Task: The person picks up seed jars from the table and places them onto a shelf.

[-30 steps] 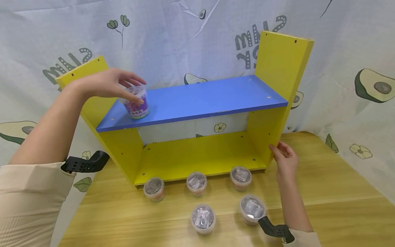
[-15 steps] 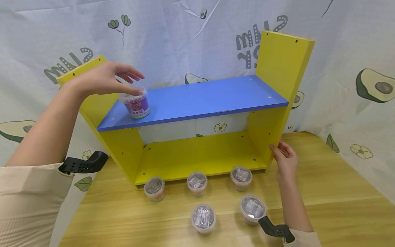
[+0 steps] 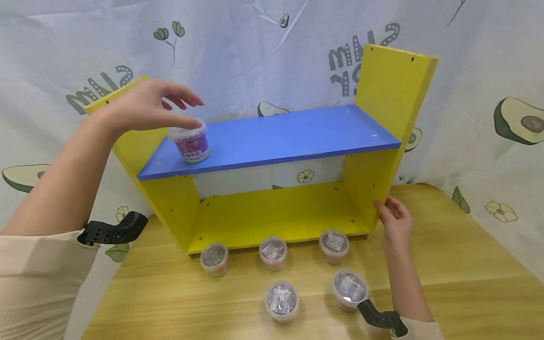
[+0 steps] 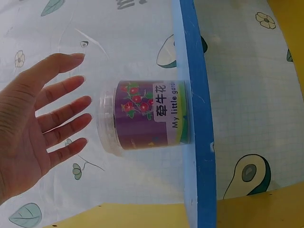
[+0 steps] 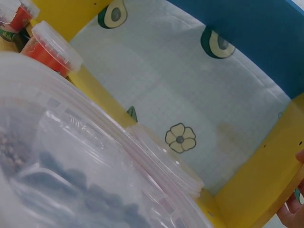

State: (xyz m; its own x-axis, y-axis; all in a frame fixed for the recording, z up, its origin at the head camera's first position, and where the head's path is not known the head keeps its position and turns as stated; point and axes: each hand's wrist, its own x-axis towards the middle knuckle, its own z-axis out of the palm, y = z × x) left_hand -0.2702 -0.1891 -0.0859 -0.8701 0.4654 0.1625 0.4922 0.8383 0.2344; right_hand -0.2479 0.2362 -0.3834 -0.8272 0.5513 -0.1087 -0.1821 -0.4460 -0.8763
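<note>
A purple-labelled plastic tub with a clear lid stands upright on the left end of the blue shelf board. In the left wrist view a gap shows between the tub's lid and my left hand, whose fingers are spread and hold nothing. My right hand grips the front edge of the yellow right side panel, thumb in front. Only part of that hand's fingers shows at the edge of the right wrist view.
Several lidded tubs stand on the wooden table before the yellow bottom board: a left one, a middle one, a right one, and two nearer ones. A printed cloth hangs behind.
My left hand has let go of the purple tub and risen slightly, leaving it on the blue board. The right hand keeps its grip. The whole view has shifted a little.
</note>
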